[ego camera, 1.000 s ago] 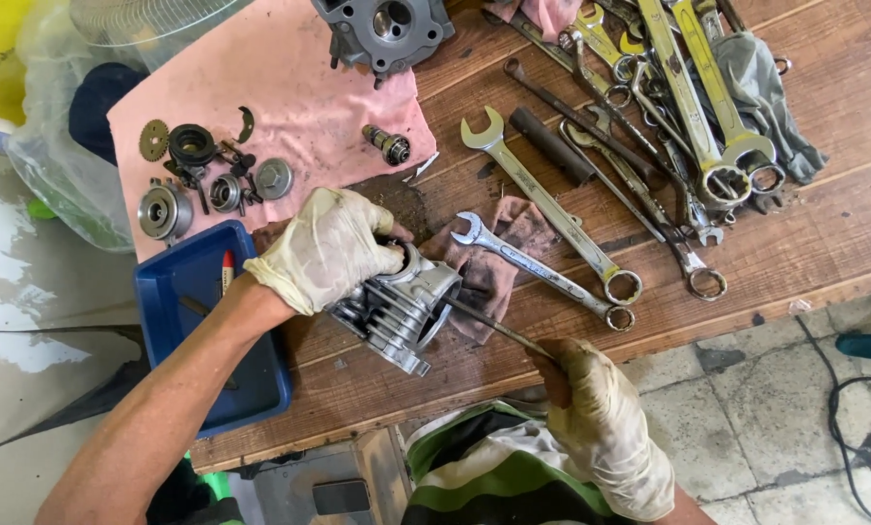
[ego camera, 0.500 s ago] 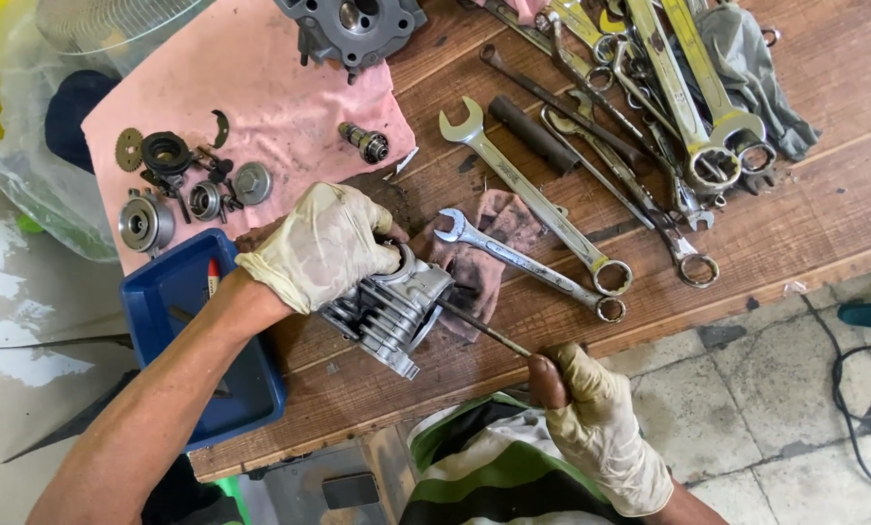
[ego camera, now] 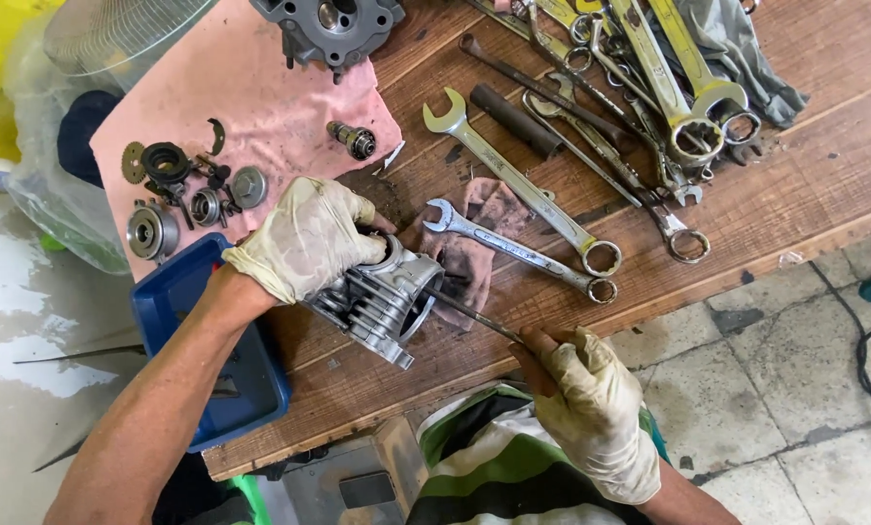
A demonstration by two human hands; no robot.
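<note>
Left hand (ego camera: 304, 238): gloved, fingers wrapped down over the top of the finned engine cylinder (ego camera: 382, 301), clamping it against the surface near the front edge, just right of the blue tray (ego camera: 177, 301).

Right hand (ego camera: 591, 403): gloved too, fingers pinched shut round the near end of a thin metal rod (ego camera: 474, 316); its far tip pokes into the cylinder's open bore.

Cylinder: lies on its side, bore facing the right hand, partly on a grimy rag (ego camera: 474, 248).

How it'd handle: cast metal, so I'd guess heavy and totally rigid, but the thin fins look like they'd chip if knocked. Probably oily, so slippery even in gloves. Best grip looks like across the fin stack or round the flange, not inside the bore.

Rod: skinny and stiff, looks light; a fingertip pinch near the end seems plenty.

Around it: two combination spanners (ego camera: 518, 185) just behind the rag, a heap of more spanners (ego camera: 669, 87) toward the far right corner, small gears and bearings (ego camera: 177, 190) on a pink cloth (ego camera: 260, 107) at the far left, cylinder head (ego camera: 328, 24) on the far edge.
</note>
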